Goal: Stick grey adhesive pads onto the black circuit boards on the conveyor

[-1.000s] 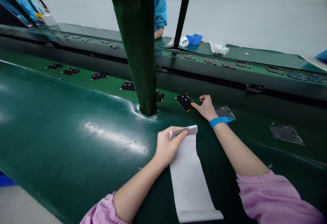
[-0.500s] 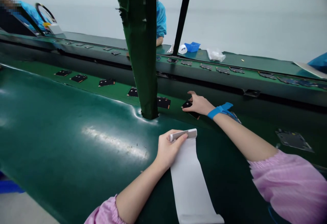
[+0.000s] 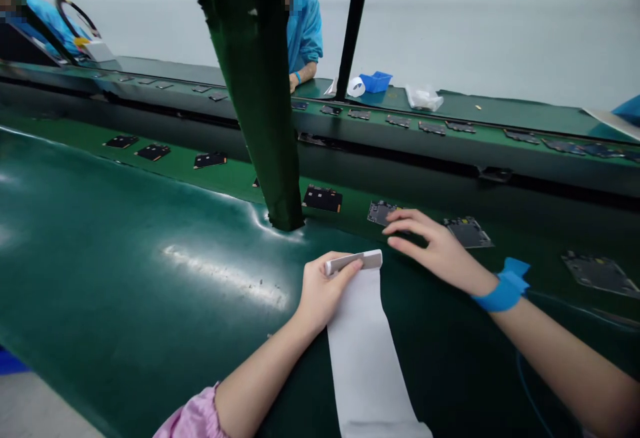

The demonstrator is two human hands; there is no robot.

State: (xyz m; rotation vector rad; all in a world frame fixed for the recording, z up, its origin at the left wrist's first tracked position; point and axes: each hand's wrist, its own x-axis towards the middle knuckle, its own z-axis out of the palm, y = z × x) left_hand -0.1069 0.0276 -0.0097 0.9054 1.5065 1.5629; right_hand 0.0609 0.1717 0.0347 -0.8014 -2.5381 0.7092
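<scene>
My left hand (image 3: 325,291) pinches the folded upper end of a long white paper strip (image 3: 367,351), which hangs down toward me and curls at the bottom. My right hand (image 3: 430,245), with a blue band (image 3: 503,288) round the wrist, is open, fingers apart and slightly blurred. Its fingertips overlap the right edge of a circuit board (image 3: 379,211) lying grey face up on the green belt; whether they touch it I cannot tell. To the left is a black-faced circuit board (image 3: 323,199). Another grey circuit board (image 3: 469,232) lies just beyond the hand.
A green-wrapped post (image 3: 265,125) rises from the edge of the green worktop (image 3: 125,245). More boards line the belt and the raised far ledge. Across it, a person in blue (image 3: 305,31) sits near a blue bin (image 3: 376,82) and a clear plastic bag (image 3: 423,98).
My right hand has let go of the board and drawn back right and toward me, its fingers opening. That board showed black before and now shows grey. My left hand has hardly moved.
</scene>
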